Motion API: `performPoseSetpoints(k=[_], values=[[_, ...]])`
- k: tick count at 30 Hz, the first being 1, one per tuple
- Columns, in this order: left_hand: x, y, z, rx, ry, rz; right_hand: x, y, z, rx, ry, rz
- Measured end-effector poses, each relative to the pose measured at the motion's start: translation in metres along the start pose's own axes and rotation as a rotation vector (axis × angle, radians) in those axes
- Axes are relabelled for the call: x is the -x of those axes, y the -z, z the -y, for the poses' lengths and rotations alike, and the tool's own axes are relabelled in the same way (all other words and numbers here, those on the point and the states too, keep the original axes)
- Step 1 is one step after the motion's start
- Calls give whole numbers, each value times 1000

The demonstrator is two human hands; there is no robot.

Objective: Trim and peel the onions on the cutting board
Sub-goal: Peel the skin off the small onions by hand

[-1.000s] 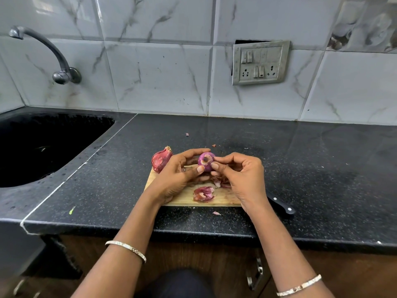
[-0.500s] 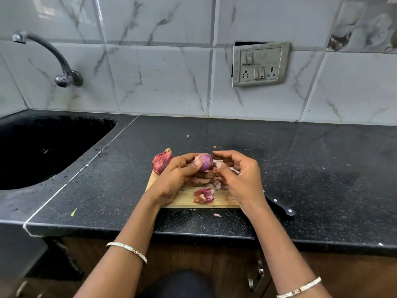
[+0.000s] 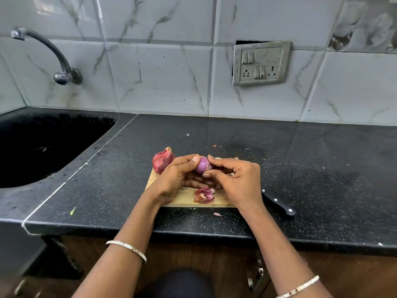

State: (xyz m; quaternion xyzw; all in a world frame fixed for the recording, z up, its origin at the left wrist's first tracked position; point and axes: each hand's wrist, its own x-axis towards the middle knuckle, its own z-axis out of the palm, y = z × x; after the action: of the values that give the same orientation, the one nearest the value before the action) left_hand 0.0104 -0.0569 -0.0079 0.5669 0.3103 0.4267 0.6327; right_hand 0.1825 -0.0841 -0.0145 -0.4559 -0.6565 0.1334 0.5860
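Note:
A small peeled purple onion (image 3: 203, 165) is held just above the wooden cutting board (image 3: 184, 198). My left hand (image 3: 176, 177) cups it from the left, thumb on top. My right hand (image 3: 236, 179) pinches its right side with fingertips. An unpeeled red onion (image 3: 162, 161) sits at the board's far left corner, beside my left hand. A heap of onion skins (image 3: 204, 194) lies on the board below my hands. A black-handled knife (image 3: 279, 204) lies on the counter to the right; its blade is hidden under my right hand.
The black sink (image 3: 43, 147) opens at the left, with a tap (image 3: 49, 52) on the tiled wall. A switch and socket plate (image 3: 261, 63) hangs on the wall behind. Small skin scraps (image 3: 217, 214) dot the black counter (image 3: 322, 168).
Both hands have turned the onion: its cut end faced me before, now its smooth side shows. The hands sank slightly toward the board.

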Motion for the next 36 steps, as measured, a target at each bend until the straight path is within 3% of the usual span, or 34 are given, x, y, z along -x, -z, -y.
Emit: performPoseSetpoints(k=[5, 20, 28, 36], values=[[1, -3, -3, -27, 23, -43, -3, 3, -4, -92, -37, 19], [-2, -3, -1, -116, 6, -40, -3, -2, -6, -64, -79, 105], [-4, 2, 2, -123, -94, -49, -3, 1, -6, -11, -46, 58], [-3, 3, 1, -121, -73, -47, -3, 0, -2, -41, -63, 78]])
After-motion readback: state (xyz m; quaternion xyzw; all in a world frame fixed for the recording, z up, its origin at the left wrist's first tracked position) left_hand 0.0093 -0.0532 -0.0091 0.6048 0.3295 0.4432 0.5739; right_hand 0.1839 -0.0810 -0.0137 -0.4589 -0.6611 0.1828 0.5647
